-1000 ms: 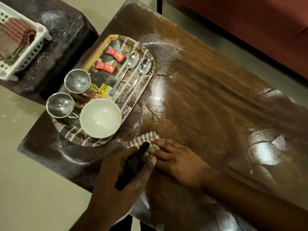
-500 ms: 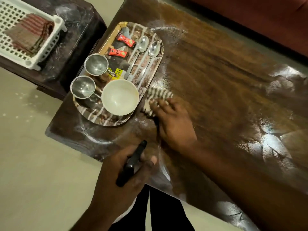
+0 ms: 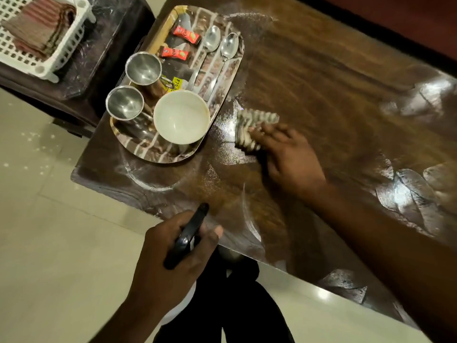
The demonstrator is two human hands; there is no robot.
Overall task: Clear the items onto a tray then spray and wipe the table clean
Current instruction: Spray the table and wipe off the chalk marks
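Two hands are busy here: the fingers of the right hand lie together, stretched over a striped cloth and pressing it onto the wet wooden table, just beside the tray. The left hand curls tight around the black head of a spray bottle at the table's near edge. The tray carries steel cups, a white bowl, spoons and red sachets.

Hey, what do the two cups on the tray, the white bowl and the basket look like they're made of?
The far cup and near cup look like polished stainless steel: mirror-bright insides with glints. The bowl is white, smooth and faintly glossy, so ceramic or melamine; I cannot tell which. The basket looks like white moulded plastic, with lattice walls.
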